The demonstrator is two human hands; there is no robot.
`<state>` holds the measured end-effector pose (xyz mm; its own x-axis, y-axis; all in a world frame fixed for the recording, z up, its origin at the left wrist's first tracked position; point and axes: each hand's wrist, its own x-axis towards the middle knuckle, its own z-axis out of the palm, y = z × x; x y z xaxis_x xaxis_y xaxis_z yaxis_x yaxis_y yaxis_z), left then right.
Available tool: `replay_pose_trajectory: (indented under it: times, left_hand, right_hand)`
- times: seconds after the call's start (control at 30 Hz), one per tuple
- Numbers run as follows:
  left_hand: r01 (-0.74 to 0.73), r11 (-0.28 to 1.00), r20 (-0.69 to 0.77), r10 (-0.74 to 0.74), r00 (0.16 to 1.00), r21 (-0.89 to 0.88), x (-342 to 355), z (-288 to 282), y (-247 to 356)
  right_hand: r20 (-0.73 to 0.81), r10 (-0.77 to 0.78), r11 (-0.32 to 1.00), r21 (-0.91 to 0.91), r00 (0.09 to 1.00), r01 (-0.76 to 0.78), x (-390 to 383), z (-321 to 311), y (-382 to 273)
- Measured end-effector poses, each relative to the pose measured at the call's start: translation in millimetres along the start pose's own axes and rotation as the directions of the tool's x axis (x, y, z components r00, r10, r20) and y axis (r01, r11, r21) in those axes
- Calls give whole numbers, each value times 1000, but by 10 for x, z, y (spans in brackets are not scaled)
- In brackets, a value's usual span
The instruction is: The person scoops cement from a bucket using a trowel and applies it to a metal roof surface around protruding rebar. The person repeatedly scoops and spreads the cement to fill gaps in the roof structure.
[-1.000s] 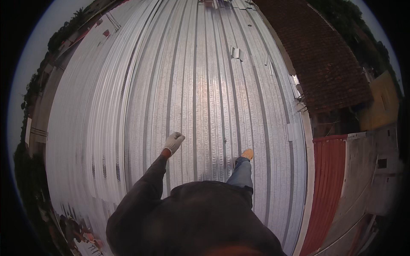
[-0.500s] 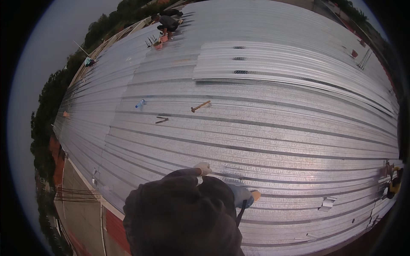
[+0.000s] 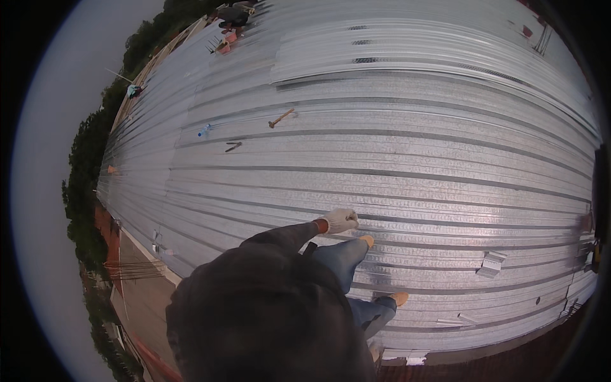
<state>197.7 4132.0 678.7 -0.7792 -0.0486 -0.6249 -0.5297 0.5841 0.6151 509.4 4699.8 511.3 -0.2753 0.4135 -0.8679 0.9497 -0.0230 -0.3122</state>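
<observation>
My left hand (image 3: 342, 220), in a whitish work glove, is held out above the ribbed metal roof sheets (image 3: 407, 197). Its fingers are curled closed; whether anything is in them is hidden. Just below it are my own jeans (image 3: 340, 258) and two tan shoes (image 3: 399, 298), standing on the sheets. A small pale patch beside my dark jacket (image 3: 267, 305) may be part of my right hand, but its fingers do not show. Farther off lie a wooden-handled hammer (image 3: 280, 118), a dark pliers-like tool (image 3: 233, 146) and a clear blue bottle (image 3: 203, 130).
Loose ribbed sheets (image 3: 414, 48) are stacked on the roof ahead. A folded metal piece (image 3: 491, 263) lies to the right. Co-workers crouch at the far left, one beside reddish buckets (image 3: 227, 43). The roof's edge (image 3: 137, 254) drops away at left.
The view has swung, so the hammer, tool and bottle sit higher in it. My left hand has moved out to the right, and both my shoes now show.
</observation>
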Motion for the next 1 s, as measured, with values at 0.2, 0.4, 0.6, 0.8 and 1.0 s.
replay_pose_trajectory:
  times: [0.2, 0.4, 0.6, 0.8, 1.0]
  left_hand:
    - [277, 946, -145, -301, 942, -167, -234, 723, -737]
    - [673, 728, 55, -683, 728, 130, -814, 1986, -1946]
    - [749, 611, 150, -791, 594, 255, -635, 3405, -1986]
    - [720, 645, 184, -764, 618, 256, -1, 4092, -1920]
    - [690, 696, 170, -718, 675, 198, 31, 4102, -1717]
  right_hand:
    - [-210, -227, 909, -397, 951, 129, 1438, -738, -713]
    - [-500, -185, 939, -344, 846, 2, 4208, -1166, -817]
    - [-656, -151, 945, -316, 740, -86, 6168, -1353, -1132]
    - [-673, -98, 984, -177, 733, -31, 6843, -1293, -1067]
    - [-384, 303, 831, 555, 872, -44, 6369, -1091, -1071]
